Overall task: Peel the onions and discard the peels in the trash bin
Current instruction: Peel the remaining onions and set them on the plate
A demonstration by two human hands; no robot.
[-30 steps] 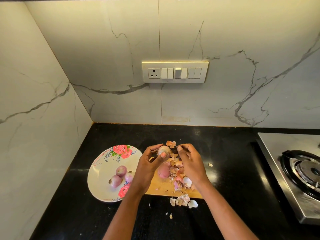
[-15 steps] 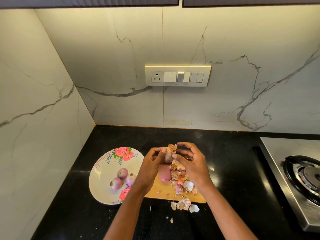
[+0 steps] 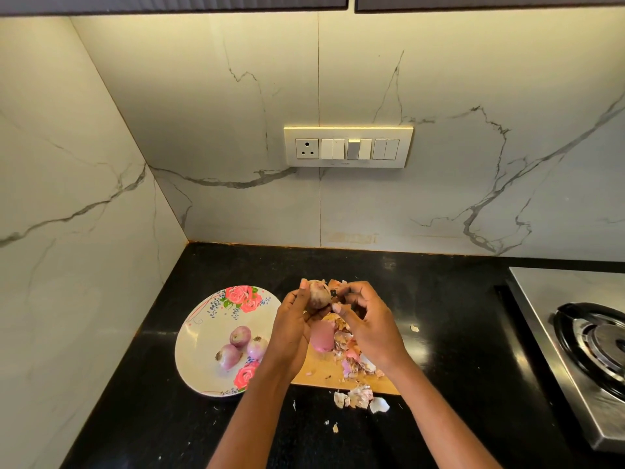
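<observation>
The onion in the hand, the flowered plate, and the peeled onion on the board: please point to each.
Onion in the hand (image 3: 318, 294): head view, its exposed front.
Flowered plate (image 3: 206, 328): head view, bare white area.
Peeled onion on the board (image 3: 323, 337): head view, its pink side.

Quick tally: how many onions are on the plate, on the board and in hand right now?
On the floral plate: 3 onions
On the cutting board: 1 peeled onion
In the left hand: 1 onion
Total: 5

plate (image 3: 203, 336) with three onions (image 3: 240, 346) at left on desk (image 3: 456, 333); cutting board (image 3: 321, 375) just right, bearing peels (image 3: 351, 357); stove (image 3: 575, 333) far right.
</observation>
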